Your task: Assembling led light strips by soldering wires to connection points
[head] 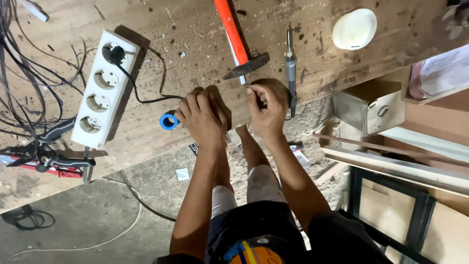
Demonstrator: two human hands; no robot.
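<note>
Gripping blue tape roll (169, 121), left hand (202, 115)

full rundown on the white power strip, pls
The white power strip is a long plastic block with four round sockets in a row. It lies flat on the worn wooden bench, angled, to the left of the left hand. The top socket holds a black plug; its thin black cord runs across the bench toward the hands. The other three sockets are empty. A tangle of dark wires lies beside its left edge. Neither hand touches it.
</note>
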